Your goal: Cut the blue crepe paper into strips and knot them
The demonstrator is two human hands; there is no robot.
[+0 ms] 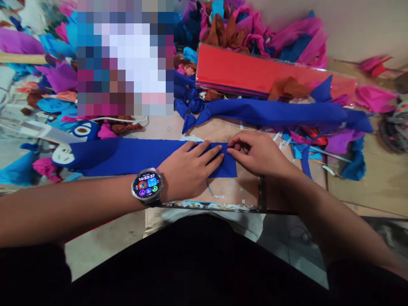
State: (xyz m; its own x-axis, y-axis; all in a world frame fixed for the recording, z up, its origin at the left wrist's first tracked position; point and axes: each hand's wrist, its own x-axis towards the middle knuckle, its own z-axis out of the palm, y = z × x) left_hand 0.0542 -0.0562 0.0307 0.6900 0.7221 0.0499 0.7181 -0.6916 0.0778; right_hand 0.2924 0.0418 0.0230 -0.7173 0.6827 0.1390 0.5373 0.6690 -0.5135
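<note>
A long strip of blue fabric [127, 155] lies across the worktable in front of me. My left hand [191, 168], with a smartwatch [147, 185] on its wrist, rests flat on the strip near its right end, fingers stretched out. At the strip's upper right corner, my right hand [244, 148] pinches the fabric edge between thumb and index finger. The strip's left end passes beside a blue and white piece [83, 131] with a round eye-like hole.
Behind the strip lie a long bundle of blue fabric [274, 111] and a red plastic-wrapped pack [236, 70]. Colourful fabric scraps [59, 76] are heaped at the left and back. The table's front edge [223, 208] runs close to my body. A pixelated patch hides the upper left.
</note>
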